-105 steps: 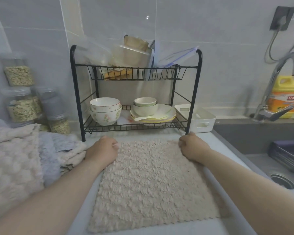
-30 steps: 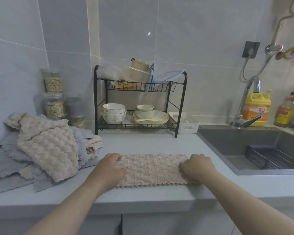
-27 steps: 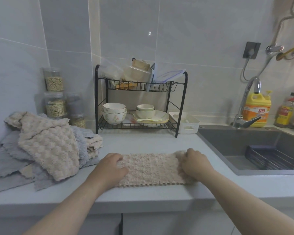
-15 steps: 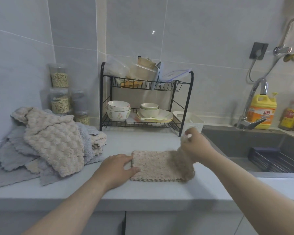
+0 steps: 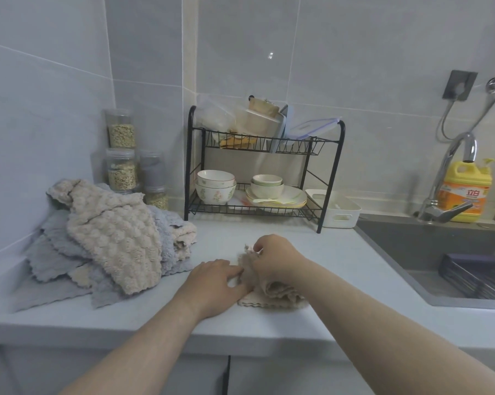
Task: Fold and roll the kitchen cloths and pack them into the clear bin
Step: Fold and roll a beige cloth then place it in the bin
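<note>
A beige textured cloth (image 5: 272, 295) lies folded into a narrow strip on the grey counter (image 5: 340, 266), partly rolled up from its right end. My right hand (image 5: 274, 258) grips the rolled end, fingers curled round it. My left hand (image 5: 214, 283) lies flat with straight fingers pressing on the cloth's left end. A heap of beige and grey cloths (image 5: 109, 246) sits to the left on the counter. No clear bin shows on the counter beside the hands.
A black two-tier dish rack (image 5: 263, 178) with bowls and plates stands at the back. A white tray (image 5: 336, 208) sits beside it. Jars of grain (image 5: 122, 166) stand in the corner. The sink (image 5: 454, 260), tap and yellow detergent bottle (image 5: 465, 192) are at the right.
The cloth went from flat to folded into a strip. My right hand then lifted its right end and rolled it leftward; my left hand stayed pressing the left end.
</note>
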Tool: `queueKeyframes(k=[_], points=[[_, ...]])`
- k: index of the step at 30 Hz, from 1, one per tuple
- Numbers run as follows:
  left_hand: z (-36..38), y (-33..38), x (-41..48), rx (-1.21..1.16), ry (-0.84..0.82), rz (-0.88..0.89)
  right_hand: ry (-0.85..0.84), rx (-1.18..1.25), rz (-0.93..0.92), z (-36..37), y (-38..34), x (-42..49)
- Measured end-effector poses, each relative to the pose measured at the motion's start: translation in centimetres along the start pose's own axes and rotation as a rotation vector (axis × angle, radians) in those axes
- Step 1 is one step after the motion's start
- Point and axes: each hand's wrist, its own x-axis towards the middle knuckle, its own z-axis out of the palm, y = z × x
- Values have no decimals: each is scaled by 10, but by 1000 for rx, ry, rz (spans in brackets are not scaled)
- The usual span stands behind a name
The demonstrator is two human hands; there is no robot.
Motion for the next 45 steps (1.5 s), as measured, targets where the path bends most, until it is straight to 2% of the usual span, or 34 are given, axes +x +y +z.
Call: queueKeyframes(k=[5, 7, 9, 11, 12, 14, 15, 18, 20, 24, 28, 33, 38, 41, 45], points=[[1, -3, 1, -28, 15, 5, -36, -34, 10, 8, -7, -5], [-3, 1, 0, -16, 6, 0, -58, 118, -33, 5, -8, -12], [-5, 3, 0, -15, 0, 10, -59, 374, -33, -8, -9, -23], [-4, 0, -3, -103, -12, 36, -2, 635, 7, -26, -4, -33], [-2, -2, -4, -148, -17, 64, 67, 647, 1, -34, 3, -39], [1, -2, -6, -145, -42, 156, 177, 420, -33, -44, 27, -50], [3, -3, -5, -127, -49, 187, 162, 270, -42, -45, 40, -56], [6, -4, 0, -116, -26, 220, -32, 6, -76, -28, 66, -75], [9, -6, 3, -135, -29, 173, -24, -1, -81, -13, 70, -83], [10, -6, 5, -189, 3, 42, 166, 82, 55, 11, 56, -87], [9, 16, 1, -212, 89, -1, 216, 112, 135, 22, 47, -80], [14, 22, -4, -144, 84, 19, 297, 290, 176, 16, 48, -77], [12, 27, -7, -114, 93, 19, 251, 153, 216, 17, 45, -76], [12, 26, -7, -131, 91, 3, 263, 89, 174, 13, 54, -76], [12, 25, -7, -154, 86, 13, 132, 63, 91, 1, 84, -82]])
